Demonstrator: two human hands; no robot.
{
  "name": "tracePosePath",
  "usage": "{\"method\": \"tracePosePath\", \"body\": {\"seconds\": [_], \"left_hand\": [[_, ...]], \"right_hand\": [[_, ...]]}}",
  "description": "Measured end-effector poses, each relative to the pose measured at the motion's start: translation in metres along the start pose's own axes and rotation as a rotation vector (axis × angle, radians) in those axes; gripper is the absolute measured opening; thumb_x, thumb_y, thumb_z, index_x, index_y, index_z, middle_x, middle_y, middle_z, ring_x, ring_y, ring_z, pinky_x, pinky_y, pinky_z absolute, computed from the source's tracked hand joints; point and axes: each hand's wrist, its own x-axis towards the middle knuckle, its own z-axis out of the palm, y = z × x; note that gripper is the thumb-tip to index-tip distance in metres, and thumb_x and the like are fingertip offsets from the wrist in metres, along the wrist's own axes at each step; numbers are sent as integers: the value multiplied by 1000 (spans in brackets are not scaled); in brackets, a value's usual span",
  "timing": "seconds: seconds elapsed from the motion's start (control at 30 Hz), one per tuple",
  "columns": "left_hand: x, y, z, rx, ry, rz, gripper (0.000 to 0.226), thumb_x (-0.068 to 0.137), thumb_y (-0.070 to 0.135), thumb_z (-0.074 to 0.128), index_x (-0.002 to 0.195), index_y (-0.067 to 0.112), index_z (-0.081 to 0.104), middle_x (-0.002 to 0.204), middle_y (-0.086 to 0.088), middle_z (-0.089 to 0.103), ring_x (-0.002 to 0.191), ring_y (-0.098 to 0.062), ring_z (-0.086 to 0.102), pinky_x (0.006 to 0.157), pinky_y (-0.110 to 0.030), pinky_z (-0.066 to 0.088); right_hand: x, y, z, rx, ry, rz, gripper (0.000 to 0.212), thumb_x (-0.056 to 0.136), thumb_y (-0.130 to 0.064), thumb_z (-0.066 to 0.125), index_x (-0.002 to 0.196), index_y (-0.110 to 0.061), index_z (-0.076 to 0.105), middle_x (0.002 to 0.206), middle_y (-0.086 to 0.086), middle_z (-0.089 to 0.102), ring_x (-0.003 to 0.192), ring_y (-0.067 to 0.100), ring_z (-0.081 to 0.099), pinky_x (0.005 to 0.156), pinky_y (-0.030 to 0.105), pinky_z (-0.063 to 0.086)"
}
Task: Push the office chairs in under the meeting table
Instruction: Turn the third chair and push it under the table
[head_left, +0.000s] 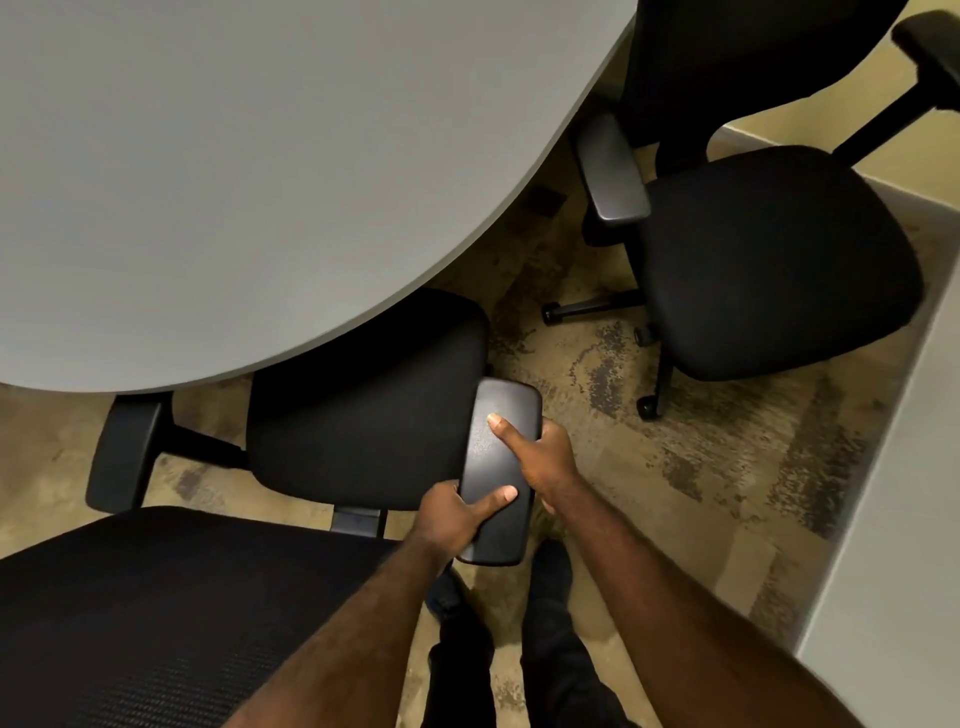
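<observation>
We stand behind a black office chair (363, 405) whose seat front is tucked beneath the curved edge of the grey meeting table (234, 171), while the rear half of the seat and the backrest (171, 613) are clear of it. Both of our hands grip the chair's right armrest (498, 467): the left hand (452, 517) wraps the near end with its thumb laid across the pad, and the right hand (540, 457) clasps the outer edge further along, thumb pressed flat on top (the remaining fingers of both hands curl under the pad, out of sight). The chair's left armrest (124, 452) sits just at the table's edge. A second office chair (769, 260) stands to the right, angled, its seat fully out from under the table, with one armrest (613, 171) near the table's rim and its wheeled base (644, 343) on the patterned carpet (727, 441). Our dark shoes (550, 566) show below the gripped armrest
</observation>
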Motion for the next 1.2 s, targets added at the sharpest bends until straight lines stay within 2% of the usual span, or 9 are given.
{"method": "tracePosePath", "body": {"seconds": [0.17,0.33,0.5,0.67,0.87,0.97,1.07,1.13,1.2], "left_hand": [[13,-15,-1,-25,-52,-76,77,43,71,81,96,17,69,85,2,75,76,-14,72,55,-30,56],[28,-28,-1,2,-128,-106,82,45,72,81,104,17,68,93,0,74,85,-17,71,73,-42,60],[47,-46,4,43,-126,-123,78,52,65,82,108,13,68,96,1,74,87,-15,70,78,-39,59],[65,-62,8,110,-175,-101,69,64,54,81,116,10,66,104,0,71,93,-12,67,80,-30,56],[67,-63,9,130,-186,-96,58,70,48,80,113,12,67,106,-2,71,91,-11,67,78,-27,56],[68,-58,2,207,-208,-113,55,68,55,79,105,16,68,102,1,72,81,-2,64,62,-14,50],[67,-51,-14,333,-140,-110,50,62,65,77,83,22,62,83,8,68,74,-3,61,54,-14,43],[64,-42,-28,393,-84,-102,59,60,67,77,89,20,57,79,11,63,77,-5,61,52,-12,38],[56,-28,-45,443,-60,-54,77,63,69,74,111,12,55,91,4,65,91,-14,62,64,-18,41]], "right_hand": [[5,16,2,-5,10,21,46,63,-54,81,79,-12,72,73,-1,74,67,15,71,57,33,58],[14,34,6,10,15,49,42,66,-51,81,83,-15,71,77,0,75,71,16,71,61,37,60],[25,56,9,3,38,78,38,67,-51,81,81,-18,70,74,-7,74,68,12,71,58,33,59],[32,75,11,-2,19,89,56,58,-63,78,91,-18,71,82,-4,75,74,13,71,65,38,60],[33,77,10,-22,22,56,56,60,-61,80,96,-20,69,88,-5,74,77,9,70,58,24,55],[31,73,10,-92,34,36,72,62,-59,80,120,-22,58,117,-4,65,100,14,65,77,28,56],[24,65,11,-207,79,-22,107,67,-54,80,149,-16,23,147,2,39,132,19,41,105,32,37],[17,53,8,-281,115,-92,111,68,-64,72,151,-15,16,155,7,28,139,22,30,109,31,28],[9,38,4,-361,131,-180,111,66,-74,61,150,-16,18,156,10,27,140,24,28,110,35,28]]}}
